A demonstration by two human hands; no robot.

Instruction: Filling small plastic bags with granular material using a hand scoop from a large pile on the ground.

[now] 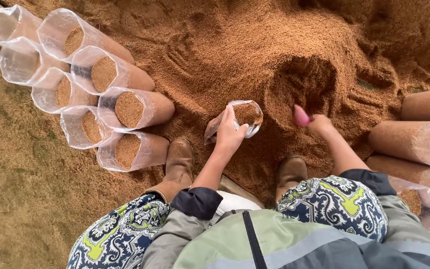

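I see left hand (230,134) gripping mouth of clear plastic bag (235,119), grip closed on its rim, bag part-filled with brown sawdust, held just above sawdust heap (255,45). Right hand (319,123) closed around pink scoop (300,115) (only its end shows) beside hollow dug in heap. Filled bags (125,107) lie in rows at left, more at right. Brown boots (177,167) planted at heap edge.

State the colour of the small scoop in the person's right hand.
Pink; the scoop shows in the right hand in the head view.
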